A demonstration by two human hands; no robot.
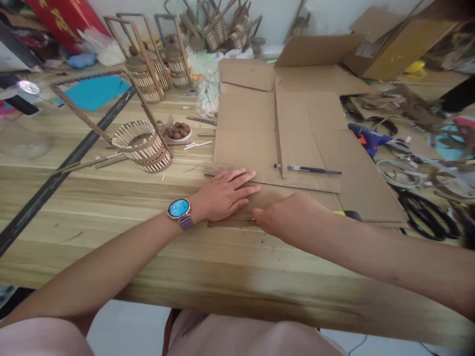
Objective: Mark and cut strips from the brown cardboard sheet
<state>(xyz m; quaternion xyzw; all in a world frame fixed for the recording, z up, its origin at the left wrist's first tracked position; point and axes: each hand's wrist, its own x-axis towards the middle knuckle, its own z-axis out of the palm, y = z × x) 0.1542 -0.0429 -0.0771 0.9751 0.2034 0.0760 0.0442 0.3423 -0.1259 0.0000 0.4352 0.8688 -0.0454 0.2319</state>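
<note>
The left hand [226,195], fingers apart, is pressing on cardboard [247,109] reaching toward 2 o'clock. At its 4 o'clock, the right hand [282,212] is clamping its fingers round a yellow-and-black cutter [351,215]; excess pressure could be sending it into the left fingertips.

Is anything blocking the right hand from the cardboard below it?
Nothing visible stands between the right hand and the cardboard, though the hand's underside is hidden. The left hand lies spread beside it; the pen lies farther back.
</note>
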